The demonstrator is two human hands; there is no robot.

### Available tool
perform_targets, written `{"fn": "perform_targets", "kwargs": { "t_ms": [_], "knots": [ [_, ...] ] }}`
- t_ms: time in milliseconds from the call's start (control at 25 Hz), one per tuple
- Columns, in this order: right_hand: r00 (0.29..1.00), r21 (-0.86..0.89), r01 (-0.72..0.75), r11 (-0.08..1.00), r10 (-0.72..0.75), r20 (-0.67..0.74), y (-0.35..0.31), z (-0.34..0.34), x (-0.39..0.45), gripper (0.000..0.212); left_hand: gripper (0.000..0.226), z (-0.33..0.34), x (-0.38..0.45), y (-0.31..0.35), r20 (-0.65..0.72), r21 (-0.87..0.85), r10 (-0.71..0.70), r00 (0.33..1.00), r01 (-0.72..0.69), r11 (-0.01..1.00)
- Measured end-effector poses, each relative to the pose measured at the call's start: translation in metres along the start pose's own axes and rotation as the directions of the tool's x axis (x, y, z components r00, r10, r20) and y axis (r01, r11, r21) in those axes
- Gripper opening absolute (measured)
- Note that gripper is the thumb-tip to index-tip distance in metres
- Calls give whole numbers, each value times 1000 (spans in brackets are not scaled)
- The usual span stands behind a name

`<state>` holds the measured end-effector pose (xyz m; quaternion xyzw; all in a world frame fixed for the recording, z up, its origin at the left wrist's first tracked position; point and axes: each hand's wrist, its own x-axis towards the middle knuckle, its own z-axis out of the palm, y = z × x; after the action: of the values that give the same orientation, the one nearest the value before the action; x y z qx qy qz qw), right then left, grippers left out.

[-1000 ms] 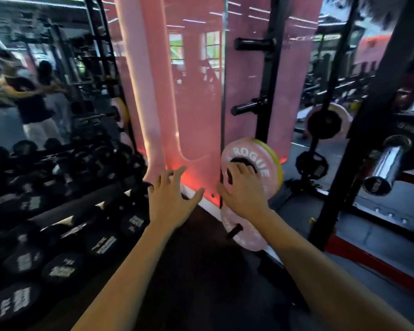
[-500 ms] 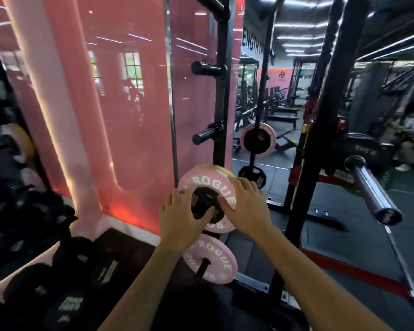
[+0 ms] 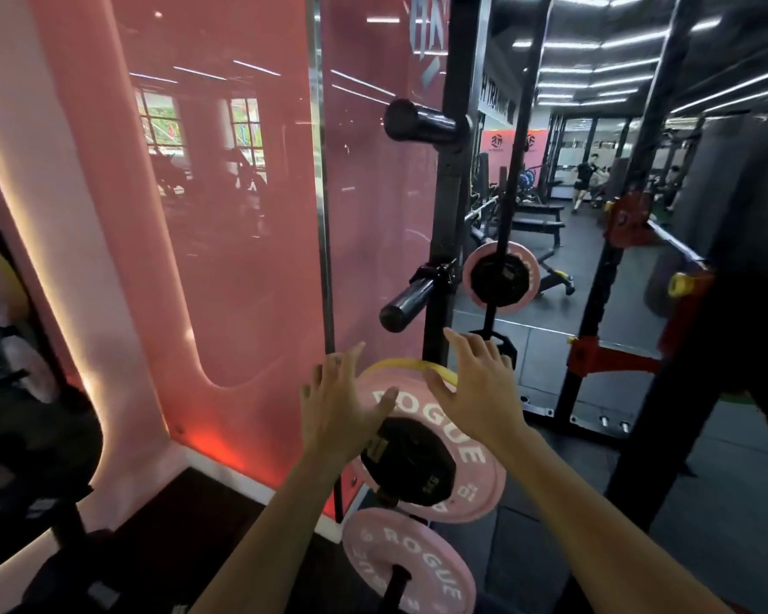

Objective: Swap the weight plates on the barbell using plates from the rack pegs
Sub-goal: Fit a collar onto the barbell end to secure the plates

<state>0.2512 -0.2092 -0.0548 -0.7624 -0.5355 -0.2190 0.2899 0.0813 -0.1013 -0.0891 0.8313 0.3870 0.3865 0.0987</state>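
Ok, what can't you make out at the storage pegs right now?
- Head view: yellow plate shows only its rim; the pink ROGUE plate covers the rest.
- Small black plate: markings blurred, unreadable.
- Lower pink plate: cut off by the bottom edge.
- Left hand, right hand: contact with the plates unclear.

Pink plate [image 3: 466, 440], white ROGUE lettering, black hub; yellow plate [image 3: 400, 364] behind; black pegs [image 3: 417, 122]; pink wall [image 3: 240, 259].

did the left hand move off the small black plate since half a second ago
Yes. The left hand was curled on the small black plate; now it is open and higher, over the upper-left face of the pink plate, nearer the empty peg.
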Motion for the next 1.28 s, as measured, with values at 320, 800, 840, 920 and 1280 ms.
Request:
{"fn": "perform_targets", "kwargs": {
  "t_ms": [320, 800, 840, 920, 1280],
  "knots": [
    [984, -72, -176, 982, 176, -9, 38, 90, 96, 66, 86, 90, 146, -57, 87, -108, 94, 992, -84, 991],
    [940, -169, -340, 925, 337, -47, 70, 133, 164, 84, 80, 177, 273, -42, 57, -229, 419, 906, -397, 889],
    [940, -182, -339, 923, 338, -40, 71, 135, 169, 84, 79, 181, 278, -41, 65, -242, 442, 895, -416, 877],
    [937, -186, -348, 919, 345, -53, 75, 140, 174, 83, 83, 188, 284, -37, 80, -294, 481, 873, -440, 848],
    [940, -67, -331, 941, 323, -111, 53, 133, 152, 75, 77, 169, 259, -44, 46, -386, 492, 869, -439, 811]
  ]
}}
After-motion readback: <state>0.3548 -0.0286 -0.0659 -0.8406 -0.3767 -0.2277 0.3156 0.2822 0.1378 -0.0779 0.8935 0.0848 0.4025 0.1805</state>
